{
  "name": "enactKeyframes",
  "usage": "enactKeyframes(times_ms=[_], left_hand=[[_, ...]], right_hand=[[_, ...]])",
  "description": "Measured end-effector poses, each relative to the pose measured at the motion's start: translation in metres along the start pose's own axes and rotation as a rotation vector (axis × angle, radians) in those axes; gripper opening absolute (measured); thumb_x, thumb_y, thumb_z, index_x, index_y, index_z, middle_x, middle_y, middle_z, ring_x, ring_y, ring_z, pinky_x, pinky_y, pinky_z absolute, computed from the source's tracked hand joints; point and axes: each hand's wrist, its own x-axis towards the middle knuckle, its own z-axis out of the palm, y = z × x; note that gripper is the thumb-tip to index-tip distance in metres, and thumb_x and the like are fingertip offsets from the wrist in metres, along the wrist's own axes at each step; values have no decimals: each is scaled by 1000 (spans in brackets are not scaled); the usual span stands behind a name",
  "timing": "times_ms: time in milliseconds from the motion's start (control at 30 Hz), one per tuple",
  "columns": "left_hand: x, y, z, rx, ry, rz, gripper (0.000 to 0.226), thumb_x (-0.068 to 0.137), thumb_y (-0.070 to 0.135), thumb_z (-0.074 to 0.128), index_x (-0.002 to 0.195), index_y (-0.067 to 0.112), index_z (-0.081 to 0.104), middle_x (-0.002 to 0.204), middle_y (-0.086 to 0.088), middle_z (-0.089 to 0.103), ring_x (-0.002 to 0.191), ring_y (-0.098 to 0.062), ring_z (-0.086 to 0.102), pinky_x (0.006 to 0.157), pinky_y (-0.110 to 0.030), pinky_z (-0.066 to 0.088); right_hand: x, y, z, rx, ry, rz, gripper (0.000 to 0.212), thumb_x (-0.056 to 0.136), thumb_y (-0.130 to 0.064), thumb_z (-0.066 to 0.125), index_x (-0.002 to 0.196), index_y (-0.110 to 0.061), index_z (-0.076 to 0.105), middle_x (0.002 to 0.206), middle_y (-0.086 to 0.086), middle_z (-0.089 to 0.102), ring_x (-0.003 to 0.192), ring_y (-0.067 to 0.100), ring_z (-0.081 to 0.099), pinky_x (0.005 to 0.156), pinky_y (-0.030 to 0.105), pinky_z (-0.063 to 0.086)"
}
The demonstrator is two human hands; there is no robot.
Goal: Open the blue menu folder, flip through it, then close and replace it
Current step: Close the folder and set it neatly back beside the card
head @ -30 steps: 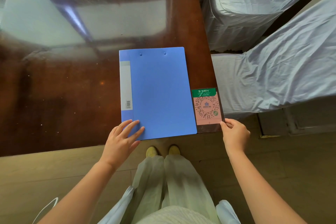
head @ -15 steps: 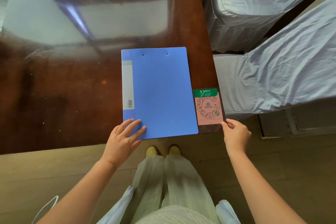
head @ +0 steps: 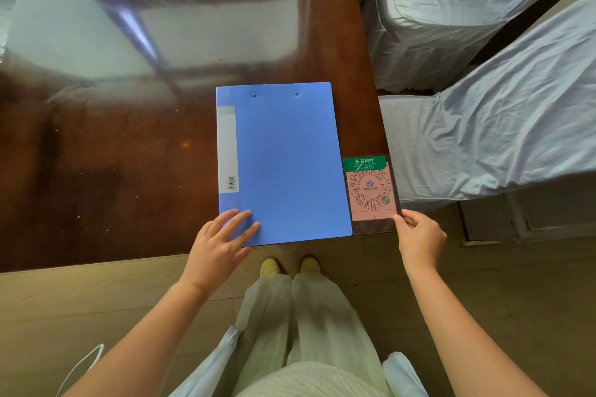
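Head view, and nearest the camera come pale trousers and yellow shoes [head: 290, 266] on the wooden floor, just short of the desk [head: 129, 155] edge. Up from there, the left hand [head: 216, 248] lies flat, fingers [head: 240, 224] spread and released, pressing down on the near left corner of the blue menu folder [head: 287, 164]. Nothing gripped there, just a palm-down rest. Over to the right, the right hand [head: 419, 235] sits at the desk's near right corner, fingers curled against the edge just below a pink QR card [head: 371, 188] with a green band on top; whether they actually pinch the card's clear cover or only touch the desk rim is hard to tell from here. The folder lies closed and flat, stretching away from the left fingers, its white spine label along the left side, its right edge just beside the card. Beyond the right fingers, off the desk, stand two chairs in grey-white covers [head: 483, 122]. Farther up, the glossy dark desk top reflects a window.
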Motion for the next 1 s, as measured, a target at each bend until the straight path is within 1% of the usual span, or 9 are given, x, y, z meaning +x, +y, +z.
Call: enactKeyframes(times_ms=[233, 367, 500, 800, 833, 867, 933, 967, 1000], left_hand=[[-1, 0, 0, 5, 29, 12, 71, 96, 49, 5, 116, 17, 66, 121, -12, 66, 110, -36, 60, 87, -50, 51], [-1, 0, 1, -11, 36, 15, 64, 95, 51, 16, 115, 16, 66, 120, -13, 66, 109, -37, 61, 85, -52, 54], [0, 0, 2, -14, 39, 11, 71, 96, 49, 6, 116, 16, 66, 121, -13, 66, 110, -37, 60, 86, -51, 51], [-2, 1, 0, 21, 36, 30, 70, 97, 49, 7, 115, 15, 66, 121, -13, 66, 110, -37, 60, 87, -50, 51], [-2, 1, 1, 15, 45, 36, 67, 97, 48, 11, 115, 15, 66, 120, -13, 66, 110, -37, 60, 87, -51, 51], [-2, 1, 2, 14, 60, 39, 58, 97, 46, 21, 115, 15, 66, 120, -14, 66, 109, -38, 61, 87, -51, 51], [-1, -1, 5, 22, 115, 49, 36, 89, 37, 54, 115, 15, 66, 119, -15, 66, 109, -39, 61, 86, -52, 52], [0, -2, 6, 24, 130, 59, 35, 86, 34, 61, 115, 15, 65, 119, -15, 66, 108, -39, 61, 86, -52, 51], [0, -2, 9, 27, 145, 65, 35, 88, 35, 57, 115, 15, 65, 119, -15, 66, 109, -38, 61, 86, -51, 51]], right_hand=[[-1, -1, 0, 15, -2, -4, 27, 86, -17, 64, 111, -5, 66, 103, 15, 72, 93, 28, 67, 77, 39, 55], [-2, 0, 0, 23, -4, -7, 28, 86, -16, 64, 112, -4, 66, 104, 16, 72, 95, 28, 67, 79, 39, 55], [-3, 0, -2, 39, -8, -4, 29, 86, -16, 64, 112, -4, 65, 105, 16, 71, 95, 28, 67, 79, 39, 55], [-4, -1, -1, 47, 0, -3, 28, 86, -15, 64, 112, -4, 65, 104, 16, 72, 94, 28, 67, 79, 36, 54], [-4, -1, -1, 46, 0, -1, 29, 86, -15, 64, 112, -3, 65, 104, 17, 71, 94, 28, 67, 79, 37, 54], [-4, -1, -1, 48, 1, 0, 29, 86, -15, 64, 112, -3, 65, 104, 17, 71, 94, 28, 67, 79, 38, 55], [-5, 0, -1, 52, 1, 4, 29, 85, -15, 64, 111, -3, 65, 104, 17, 71, 94, 28, 67, 79, 39, 55], [-5, -1, -1, 49, 1, 4, 29, 85, -15, 65, 111, -3, 65, 104, 17, 71, 94, 28, 67, 79, 39, 55], [-4, 0, -1, 49, 1, 0, 29, 85, -15, 65, 112, -3, 65, 104, 17, 71, 94, 28, 67, 79, 38, 55]])
